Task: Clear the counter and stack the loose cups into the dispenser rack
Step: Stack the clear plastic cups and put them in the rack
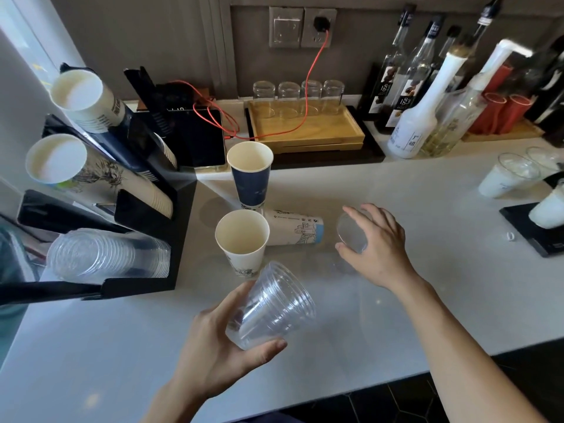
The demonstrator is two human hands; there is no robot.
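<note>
Now the left hand (213,340) grips nested clear cups (274,306); the right hand (375,242) closes around another clear cup (351,232) on the bench (396,300). Next, I'd judge: nest it, then rack (146,239).

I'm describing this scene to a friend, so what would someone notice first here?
Two hands working clear plastic cups: the left hand holds a nested stack, the right hand closes on another. Between them and the black dispenser rack sit three loose paper cups, one tipped over.

Café drinks counter: black cup dispenser rack (146,209), syrup bottles (406,87), upturned glasses (299,93) on wooden tray (329,132).
</note>
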